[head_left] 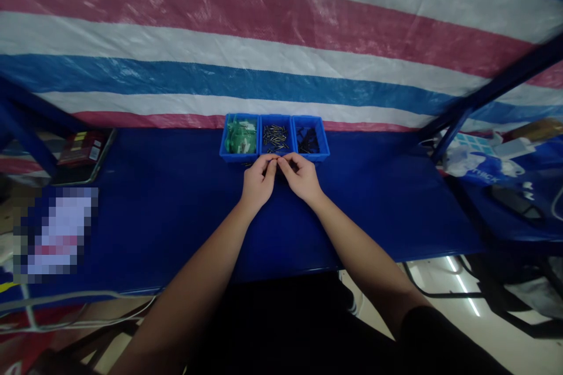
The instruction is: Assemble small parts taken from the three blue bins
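Note:
My left hand (259, 180) and my right hand (301, 178) meet fingertip to fingertip just in front of three joined blue bins. Both are closed in a pinch; whatever sits between the fingertips is too small to make out. The left bin (224, 149) holds a green plastic bag (241, 136) with pale pieces in it. Many thin metallic pins (275, 136) lie loose in the middle bin (262, 152). Dark black parts (308, 140) fill some of the right bin (324, 149). A few small dark pieces (247, 164) lie on the table beside my left hand.
The blue table (167, 205) runs up to a striped plastic sheet (281, 58). At the left are a dark red box (82, 148) on a tray and a blurred-out patch. Blue metal posts (453, 135) flank the table; a plastic bag (484, 167) lies at the right.

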Available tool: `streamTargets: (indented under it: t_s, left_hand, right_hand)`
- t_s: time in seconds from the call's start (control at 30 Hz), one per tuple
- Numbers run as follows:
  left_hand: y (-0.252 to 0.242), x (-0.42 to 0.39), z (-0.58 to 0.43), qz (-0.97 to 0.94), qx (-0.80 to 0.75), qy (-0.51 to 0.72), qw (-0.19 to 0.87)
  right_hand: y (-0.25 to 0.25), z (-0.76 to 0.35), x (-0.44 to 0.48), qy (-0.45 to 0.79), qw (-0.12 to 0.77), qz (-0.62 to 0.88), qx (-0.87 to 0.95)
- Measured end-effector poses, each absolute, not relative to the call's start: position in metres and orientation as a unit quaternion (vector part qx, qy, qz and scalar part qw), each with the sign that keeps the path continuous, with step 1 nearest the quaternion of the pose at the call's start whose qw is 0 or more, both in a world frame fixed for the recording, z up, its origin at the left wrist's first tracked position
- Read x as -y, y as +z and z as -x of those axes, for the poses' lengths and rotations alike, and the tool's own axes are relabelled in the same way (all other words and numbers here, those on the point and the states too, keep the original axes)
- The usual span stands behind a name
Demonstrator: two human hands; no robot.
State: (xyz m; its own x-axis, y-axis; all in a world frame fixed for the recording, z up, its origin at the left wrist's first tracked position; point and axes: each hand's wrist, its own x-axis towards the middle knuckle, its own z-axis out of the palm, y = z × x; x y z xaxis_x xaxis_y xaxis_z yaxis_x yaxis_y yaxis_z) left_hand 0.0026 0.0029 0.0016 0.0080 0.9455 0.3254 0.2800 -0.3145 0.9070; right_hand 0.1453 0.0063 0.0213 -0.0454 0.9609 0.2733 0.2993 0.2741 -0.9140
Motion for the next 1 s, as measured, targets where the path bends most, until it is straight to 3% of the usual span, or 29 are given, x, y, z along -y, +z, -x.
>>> streamTargets:
  t_s: [1.0]
  left_hand:
    - [0.0058, 0.0006, -0.0028, -0.603, -0.506, 0.511, 0.344]
  right_hand:
    - [0.0261, -0.1442, -0.0029, 0.364, 0.466, 0.466, 0.658]
